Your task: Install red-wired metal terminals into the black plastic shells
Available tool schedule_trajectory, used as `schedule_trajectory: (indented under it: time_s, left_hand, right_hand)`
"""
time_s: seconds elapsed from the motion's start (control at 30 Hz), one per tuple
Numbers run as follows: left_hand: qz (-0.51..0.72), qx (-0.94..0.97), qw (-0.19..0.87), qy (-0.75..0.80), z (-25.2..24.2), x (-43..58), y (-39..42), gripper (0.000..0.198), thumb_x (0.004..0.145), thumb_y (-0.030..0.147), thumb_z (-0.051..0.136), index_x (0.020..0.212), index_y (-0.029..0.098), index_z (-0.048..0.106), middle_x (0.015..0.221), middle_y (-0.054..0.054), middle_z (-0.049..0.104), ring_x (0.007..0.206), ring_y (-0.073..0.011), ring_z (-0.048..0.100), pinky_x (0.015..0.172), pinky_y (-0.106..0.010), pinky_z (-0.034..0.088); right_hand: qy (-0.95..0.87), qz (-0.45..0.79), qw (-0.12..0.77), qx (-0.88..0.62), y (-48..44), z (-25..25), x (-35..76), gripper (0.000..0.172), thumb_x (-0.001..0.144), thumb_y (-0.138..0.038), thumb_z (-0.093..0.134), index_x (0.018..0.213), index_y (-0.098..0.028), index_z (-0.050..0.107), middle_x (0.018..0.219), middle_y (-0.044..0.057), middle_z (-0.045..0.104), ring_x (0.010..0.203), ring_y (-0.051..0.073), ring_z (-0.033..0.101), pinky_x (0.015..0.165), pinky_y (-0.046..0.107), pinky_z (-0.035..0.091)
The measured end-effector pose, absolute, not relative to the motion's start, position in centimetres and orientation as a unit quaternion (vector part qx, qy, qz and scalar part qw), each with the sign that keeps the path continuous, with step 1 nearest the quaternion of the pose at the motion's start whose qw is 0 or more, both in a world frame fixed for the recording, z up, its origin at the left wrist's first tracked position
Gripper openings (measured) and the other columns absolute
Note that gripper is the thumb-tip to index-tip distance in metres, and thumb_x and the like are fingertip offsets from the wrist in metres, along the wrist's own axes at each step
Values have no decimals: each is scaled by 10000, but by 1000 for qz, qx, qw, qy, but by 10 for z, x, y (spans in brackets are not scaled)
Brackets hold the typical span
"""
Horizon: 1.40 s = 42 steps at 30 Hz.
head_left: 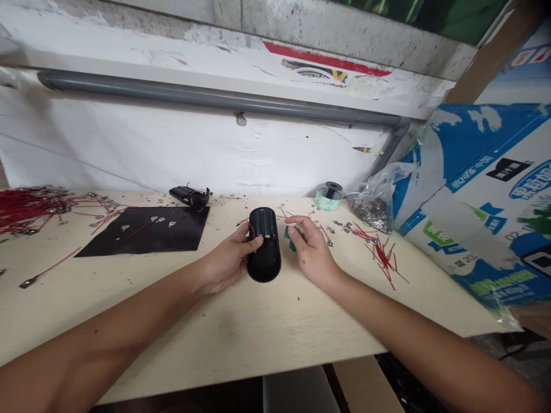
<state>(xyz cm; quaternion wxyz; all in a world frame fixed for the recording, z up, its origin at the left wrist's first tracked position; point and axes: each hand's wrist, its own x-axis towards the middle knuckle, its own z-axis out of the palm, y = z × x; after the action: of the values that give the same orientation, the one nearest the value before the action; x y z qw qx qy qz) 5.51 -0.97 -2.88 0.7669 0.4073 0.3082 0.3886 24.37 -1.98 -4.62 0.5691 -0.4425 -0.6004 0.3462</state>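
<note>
A black oblong plastic housing [264, 261], rounded at both ends and with a red wire at its left side, is held up in front of me. My left hand [235, 252] grips its left edge, thumb laid over the front. Just right of the housing, apart from it, my right hand [310, 246] pinches a small green piece [290, 238], partly covered by the fingers; its exact kind I cannot make out. Behind, on the table, lies a second black housing [189, 195] with wires.
A black mat [146, 235] carries small metal tabs. Red wires [32, 209] pile up at the left; more red wires [383, 258] lie right. A tape roll [328, 198] and a plastic bag of metal parts [374, 206] stand near the wall, beside a blue-white carton [482, 201].
</note>
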Motion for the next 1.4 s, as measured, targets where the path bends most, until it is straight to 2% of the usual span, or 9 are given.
schedule_trajectory:
  time_s: [0.23, 0.33, 0.47, 0.67, 0.8, 0.97, 1.2, 1.3, 1.4]
  left_hand:
    - [431, 341, 781, 298, -28, 54, -4, 196, 890, 165, 623, 1075, 221, 593, 962, -21, 611, 843, -144, 599, 782, -280, 489]
    - [434, 340, 778, 300, -28, 53, -5, 193, 915, 161, 591, 1100, 215, 590, 1017, -41, 629, 903, -147, 607, 789, -267, 491]
    - [431, 379, 770, 278, -27, 55, -8, 190, 914, 205, 627, 1101, 226, 599, 1023, -36, 636, 941, -148, 608, 842, -271, 486]
    - [444, 392, 752, 290, -32, 56, -8, 196, 878, 244, 682, 1061, 219, 617, 1024, -27, 626, 963, -163, 599, 872, -313, 492]
    - [445, 388, 754, 288, -32, 55, -6, 220, 875, 239, 685, 1088, 212, 633, 1064, -45, 639, 985, -170, 607, 885, -315, 494]
    - [436, 384, 761, 290, -27, 53, -6, 344, 836, 130, 678, 1174, 175, 633, 1127, -92, 654, 1009, -201, 630, 873, -325, 511]
    - [417, 389, 767, 295, -25, 53, -7, 364, 756, 21, 645, 1097, 142, 681, 1013, -71, 680, 904, -162, 637, 817, -278, 514]
    - [417, 385, 767, 300, -26, 53, -7, 351, 737, 15, 649, 1064, 136, 693, 1001, -70, 689, 915, -164, 639, 852, -282, 508]
    - [415, 395, 759, 310, -27, 53, -6, 345, 729, 35, 656, 1061, 122, 689, 1011, -79, 687, 939, -180, 643, 875, -300, 510]
  right_hand:
    - [-641, 338, 534, -436, -22, -45, 246, 236, 979, -373, 479, 993, -241, 674, 773, 20, 558, 685, 180, 518, 600, 298, 417]
    - [-696, 307, 496, -417, -23, -45, 246, 278, 968, -238, 437, 964, -234, 715, 922, 43, 669, 861, 208, 603, 761, 344, 466]
    - [-730, 305, 462, -401, -23, -48, 247, 379, 929, -117, 401, 1034, -246, 742, 1065, 38, 699, 994, 201, 625, 907, 371, 453]
    - [-724, 344, 436, -408, -23, -48, 249, 338, 946, -180, 428, 971, -240, 759, 961, 51, 695, 899, 220, 637, 772, 367, 498]
    - [-728, 337, 443, -401, -25, -45, 247, 278, 980, -251, 445, 1022, -246, 720, 1002, 47, 684, 935, 225, 616, 827, 383, 481]
    - [-655, 371, 493, -435, -24, -44, 249, 253, 975, -305, 487, 1214, -277, 562, 713, -28, 490, 596, 151, 457, 553, 265, 381]
    - [-594, 412, 516, -460, -13, -51, 255, 144, 944, -379, 515, 912, -242, 542, 642, -43, 400, 512, 133, 392, 485, 253, 320]
    - [-588, 422, 510, -465, -12, -54, 255, 139, 949, -380, 481, 906, -250, 499, 584, -65, 354, 463, 132, 356, 460, 247, 279]
    - [-631, 331, 500, -492, -10, -50, 260, 137, 941, -337, 444, 911, -236, 531, 590, -55, 381, 487, 143, 372, 480, 255, 290]
